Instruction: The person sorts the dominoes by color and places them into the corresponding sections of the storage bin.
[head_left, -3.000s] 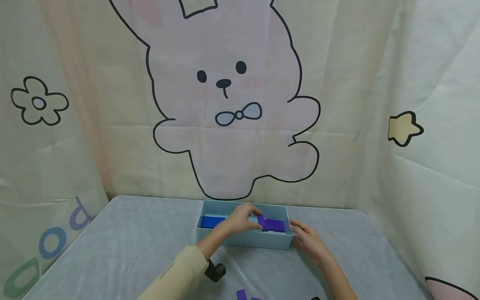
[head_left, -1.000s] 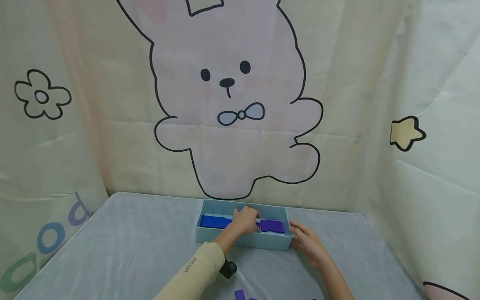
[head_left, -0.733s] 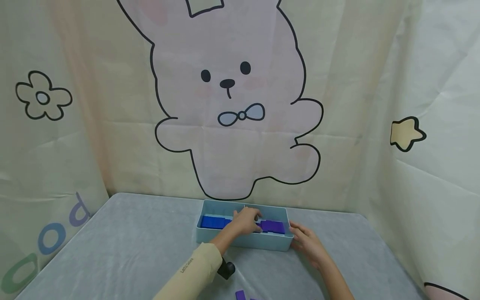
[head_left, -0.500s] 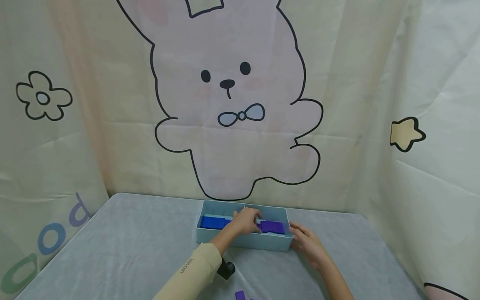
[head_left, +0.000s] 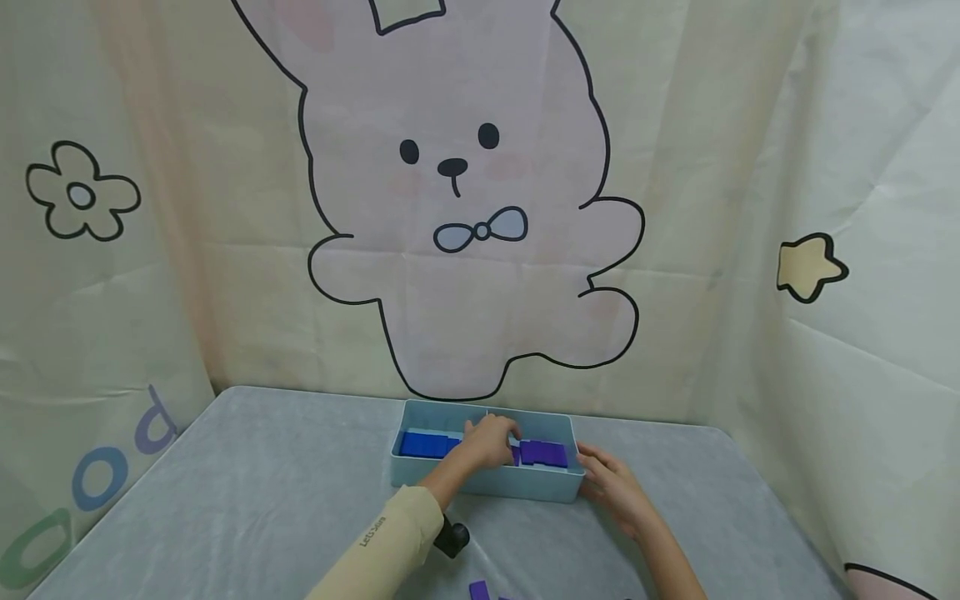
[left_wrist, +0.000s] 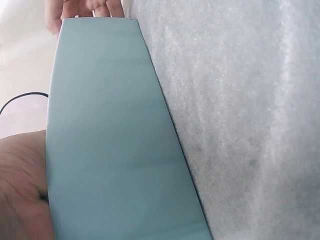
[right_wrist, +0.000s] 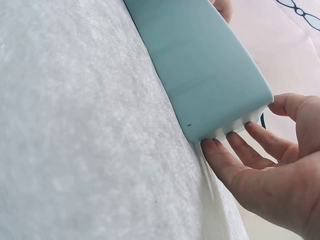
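A long light-blue plastic box (head_left: 483, 482) stands on the covered table. In the head view my left hand (head_left: 491, 442) reaches down into its middle, fingers bent, beside a small purple tile (head_left: 516, 455); its fingertips are partly hidden, so I cannot tell whether they pinch the tile. Flat purple tiles (head_left: 543, 453) lie right of that hand and blue tiles (head_left: 426, 445) lie left of it, all inside the box. At the box's right end is my right hand (head_left: 611, 487). Its extended fingers (right_wrist: 245, 155) touch the end wall in the right wrist view.
Near the table's front edge lies a loose purple piece (head_left: 480, 590), with another cut off by the frame. A black wrist device (head_left: 452, 537) sits under the left sleeve (head_left: 401, 533). A printed cloth backdrop (head_left: 465, 325) rises right behind the table.
Three seconds ago my left hand held a purple tile upright near the right-hand tiles; that tile is lower now, with the hand further inside the box. The right hand stays at the box end.
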